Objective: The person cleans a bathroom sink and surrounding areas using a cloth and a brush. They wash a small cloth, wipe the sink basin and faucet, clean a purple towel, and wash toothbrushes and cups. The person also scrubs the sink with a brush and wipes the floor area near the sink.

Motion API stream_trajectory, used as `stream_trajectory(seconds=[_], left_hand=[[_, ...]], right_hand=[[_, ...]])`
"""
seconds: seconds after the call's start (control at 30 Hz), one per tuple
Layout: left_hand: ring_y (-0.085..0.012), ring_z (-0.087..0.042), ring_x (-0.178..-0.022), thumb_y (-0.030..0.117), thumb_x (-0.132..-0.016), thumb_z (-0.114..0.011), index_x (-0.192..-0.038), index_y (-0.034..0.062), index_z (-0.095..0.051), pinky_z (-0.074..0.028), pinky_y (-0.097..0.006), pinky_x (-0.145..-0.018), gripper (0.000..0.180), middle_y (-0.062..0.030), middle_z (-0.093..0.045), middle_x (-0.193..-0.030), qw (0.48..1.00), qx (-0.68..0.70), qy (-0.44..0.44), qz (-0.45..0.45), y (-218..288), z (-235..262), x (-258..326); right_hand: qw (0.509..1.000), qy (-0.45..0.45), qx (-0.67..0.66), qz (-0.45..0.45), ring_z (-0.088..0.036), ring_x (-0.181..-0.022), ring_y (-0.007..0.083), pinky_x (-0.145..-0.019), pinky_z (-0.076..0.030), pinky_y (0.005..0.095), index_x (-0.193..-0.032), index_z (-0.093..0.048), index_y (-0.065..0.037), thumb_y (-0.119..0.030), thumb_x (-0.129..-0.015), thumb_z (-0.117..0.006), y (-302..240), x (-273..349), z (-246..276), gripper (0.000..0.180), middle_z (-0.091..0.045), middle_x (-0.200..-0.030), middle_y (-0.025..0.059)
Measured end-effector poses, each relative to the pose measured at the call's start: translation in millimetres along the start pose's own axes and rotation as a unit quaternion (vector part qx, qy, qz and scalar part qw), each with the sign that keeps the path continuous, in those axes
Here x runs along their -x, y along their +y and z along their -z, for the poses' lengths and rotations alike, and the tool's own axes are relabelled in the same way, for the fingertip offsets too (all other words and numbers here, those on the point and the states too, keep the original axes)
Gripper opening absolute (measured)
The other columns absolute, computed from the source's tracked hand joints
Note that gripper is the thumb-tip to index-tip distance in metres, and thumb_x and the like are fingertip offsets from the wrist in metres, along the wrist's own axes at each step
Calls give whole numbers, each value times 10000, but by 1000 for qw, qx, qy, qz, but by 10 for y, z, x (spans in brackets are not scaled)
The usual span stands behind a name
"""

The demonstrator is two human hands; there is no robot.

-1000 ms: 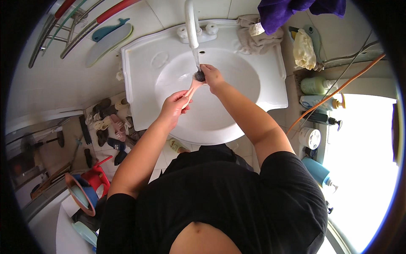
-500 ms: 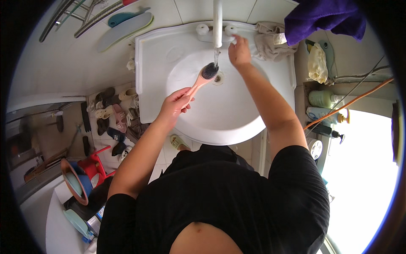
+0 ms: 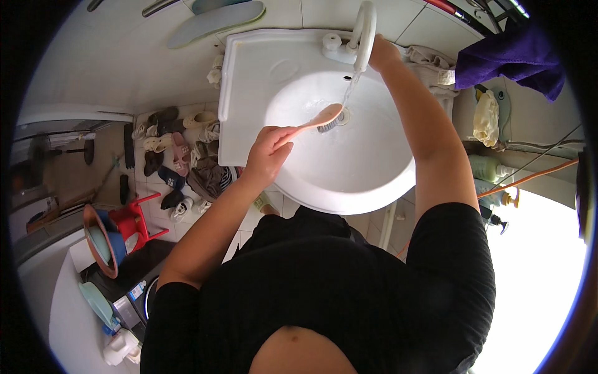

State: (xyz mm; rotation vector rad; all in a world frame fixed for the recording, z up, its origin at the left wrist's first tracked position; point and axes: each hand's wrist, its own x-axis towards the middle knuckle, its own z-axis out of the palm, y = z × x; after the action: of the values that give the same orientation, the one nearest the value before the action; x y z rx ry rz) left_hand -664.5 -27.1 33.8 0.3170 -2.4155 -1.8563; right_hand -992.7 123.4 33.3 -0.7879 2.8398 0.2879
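My left hand [image 3: 269,153] is closed around the handle of a pink brush [image 3: 329,115], held over the white washbasin [image 3: 349,190]. The brush's smooth back faces up and its dark grey bristles point down near the drain. A thin stream of water [image 3: 353,86] runs from the white tap [image 3: 365,37] and falls beside the brush head. My right hand [image 3: 384,55] is closed at the tap's right knob, which it and the spout hide. The left knob [image 3: 332,42] shows beside the spout.
A grey cloth [image 3: 431,61] lies on the basin's back right corner, near a hanging purple towel [image 3: 507,59]. Bottles [image 3: 489,168] stand at the right by an orange cable [image 3: 529,177]. Shoes [image 3: 177,153], a red stool [image 3: 140,221] and basins [image 3: 99,240] are on the left.
The brush has turned over, from bristles up under the water to bristles down. My right hand has closed in at the tap's right knob. The view has shifted, so the basin appears further right.
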Motion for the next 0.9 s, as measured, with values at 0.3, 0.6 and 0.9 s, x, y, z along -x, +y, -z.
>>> stream_trajectory(seconds=[0.3,0.6,0.9], left_hand=[[-196,-487,-900,7,-782,-537,-1051,34,-548,-407,-274,-779,270,-93,-466,-981,994,-75,64,-51,197,130,136],[-278,-536,-815,-4,-748,-541,-1063,77,-547,-456,-331,-682,325,-124,-498,-932,975,-189,26,-117,50,72,252],[-261,-484,-1043,142,-746,-600,-1205,68,-449,-422,-351,-877,489,-84,-464,-1207,930,-220,-105,-276,139,358,537]], right_hand=[[797,150,-550,-200,-547,-858,292,-736,-428,374,-1041,-508,2,-366,-803,-493,-75,239,-677,439,-572,-943,181],[452,-318,-831,-65,-584,-770,183,-600,-461,280,-1044,-511,-14,-404,-911,-345,-1514,2319,-436,445,-604,-885,102],[580,-106,-804,-80,-547,-678,151,-604,-445,288,-1039,-484,7,-216,-878,-456,-1362,2323,152,277,-562,-790,69]])
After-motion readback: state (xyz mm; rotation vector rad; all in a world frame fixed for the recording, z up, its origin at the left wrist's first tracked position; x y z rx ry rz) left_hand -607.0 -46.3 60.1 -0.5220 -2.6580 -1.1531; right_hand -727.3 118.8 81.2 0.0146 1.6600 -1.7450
